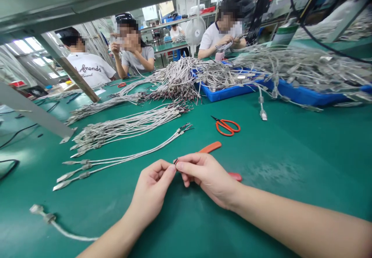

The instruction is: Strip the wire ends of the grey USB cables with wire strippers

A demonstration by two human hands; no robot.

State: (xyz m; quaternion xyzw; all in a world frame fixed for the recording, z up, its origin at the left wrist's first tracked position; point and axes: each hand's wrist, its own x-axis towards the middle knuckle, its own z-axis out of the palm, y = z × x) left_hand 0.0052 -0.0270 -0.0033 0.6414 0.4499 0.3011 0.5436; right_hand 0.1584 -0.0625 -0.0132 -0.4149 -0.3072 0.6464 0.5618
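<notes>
My left hand (152, 190) and my right hand (206, 176) meet low in the middle of the green mat (279, 165), fingertips pinching a thin dark wire end (175, 161). Most of that wire is hidden by my fingers. Under my right hand lies a pair of orange-handled pliers (209, 147), with a red grip tip (235, 176) showing beyond the palm. A loose braided cable with metal terminals (116, 159) stretches left of my hands. Another cable end with a metal fitting (43, 215) lies near my left forearm.
Orange scissors (226, 126) lie just beyond my hands. Bundles of grey cables (128, 128) spread across the mat, and more are heaped in blue trays (226, 92). Several co-workers (133, 46) sit across the table. A white fan (194, 31) stands behind. A metal bracket (35, 110) crosses the upper left.
</notes>
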